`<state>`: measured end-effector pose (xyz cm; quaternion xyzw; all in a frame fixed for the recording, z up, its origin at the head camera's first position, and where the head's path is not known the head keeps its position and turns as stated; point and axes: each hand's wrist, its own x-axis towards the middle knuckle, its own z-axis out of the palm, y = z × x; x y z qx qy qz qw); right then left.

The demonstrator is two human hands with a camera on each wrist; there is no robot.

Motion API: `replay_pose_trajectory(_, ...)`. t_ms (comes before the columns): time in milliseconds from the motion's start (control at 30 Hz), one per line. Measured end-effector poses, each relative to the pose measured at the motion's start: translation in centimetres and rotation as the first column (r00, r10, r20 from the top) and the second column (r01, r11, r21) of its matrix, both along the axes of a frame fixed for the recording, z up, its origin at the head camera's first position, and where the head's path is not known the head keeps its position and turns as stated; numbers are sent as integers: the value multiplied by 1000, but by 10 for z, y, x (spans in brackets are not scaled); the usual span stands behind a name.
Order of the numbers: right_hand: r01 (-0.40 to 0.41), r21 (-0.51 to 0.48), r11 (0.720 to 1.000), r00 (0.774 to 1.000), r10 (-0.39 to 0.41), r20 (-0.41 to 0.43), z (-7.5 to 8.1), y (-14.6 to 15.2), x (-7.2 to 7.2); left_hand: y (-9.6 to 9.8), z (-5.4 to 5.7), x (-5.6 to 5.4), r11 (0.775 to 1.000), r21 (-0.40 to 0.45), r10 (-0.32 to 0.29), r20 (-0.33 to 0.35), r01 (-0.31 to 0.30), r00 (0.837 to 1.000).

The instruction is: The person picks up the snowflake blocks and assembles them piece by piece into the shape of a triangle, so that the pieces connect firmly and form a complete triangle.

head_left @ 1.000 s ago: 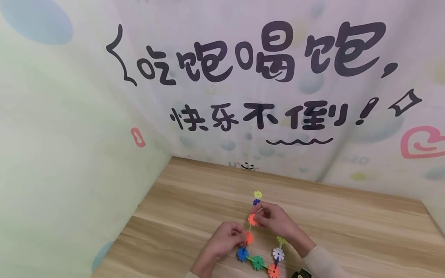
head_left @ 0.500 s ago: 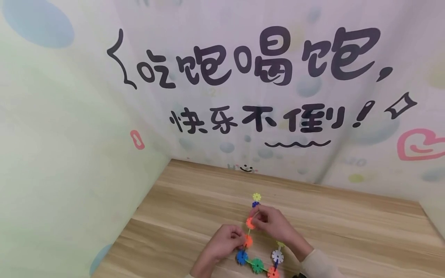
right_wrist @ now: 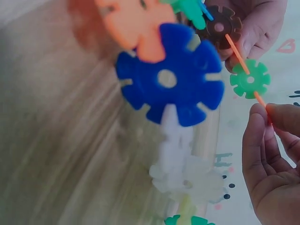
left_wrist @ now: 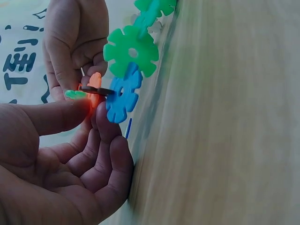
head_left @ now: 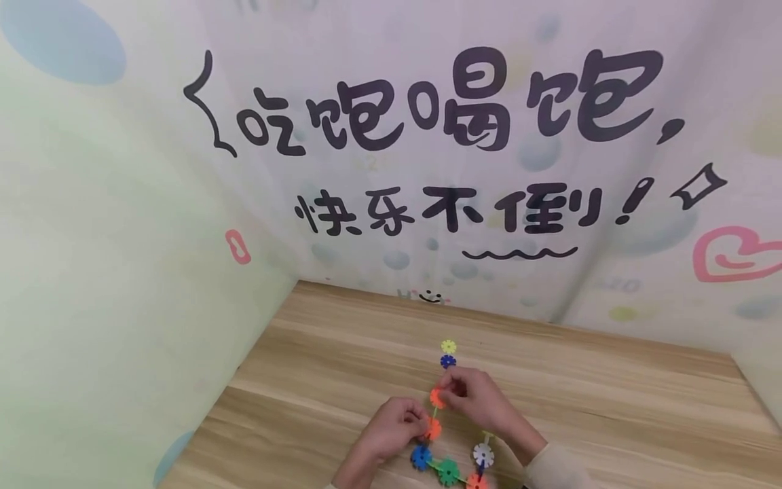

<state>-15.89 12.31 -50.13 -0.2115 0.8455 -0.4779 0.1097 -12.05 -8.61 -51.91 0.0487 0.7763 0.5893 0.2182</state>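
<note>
A chain of notched plastic snowflake discs hangs between the two hands, its links slotted edge into edge. The left hand pinches an orange disc between thumb and fingers. Joined on after it are a brown disc, a blue disc and a green disc. The right hand pinches another orange disc at the upper end of the chain. A light green disc links both orange ones. Further along, a white disc curves back below the right forearm.
A yellow disc and a dark blue disc lie on the wooden table beyond the right hand. Printed cloth walls stand behind the table and to its left.
Both hands and the chain have drawn slightly toward the person, uncovering more of the dark blue disc. Both pinches stay on the orange discs. The head view has shifted a little.
</note>
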Motion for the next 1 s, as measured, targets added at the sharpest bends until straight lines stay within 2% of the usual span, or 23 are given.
replay_pose_trajectory(167, 28, -33, 999, 999, -27, 41, -7, -3, 5, -1, -2, 5, 999, -32, 34, 2, -34, 999)
replay_pose_trajectory(267, 38, -46, 998, 999, -36, 34, -11, -6, 7, -2, -4, 5, 998, -46, 43, -1, -43, 999)
replay_pose_trajectory(533, 41, -51, 998, 999, -41, 6, -12, -6, 7, -4, -7, 4, 999, 12, 32, -53, -31, 998)
replay_pose_trajectory(700, 42, -66, 997, 999, -40, 37, -14, -3, 7, -4, -6, 3, 999, 28, 18, -27, -17, 999)
replay_pose_trajectory(833, 43, -80, 996, 999, -41, 22, -15, 0, 7, -4, -5, 1, 999, 35, 11, -5, -10, 1000)
replay_pose_trajectory(1000, 42, -95, 995, 999, -41, 14, -14, 3, 6, -4, -5, 0, 998, 70, 2, -26, 0, 1000)
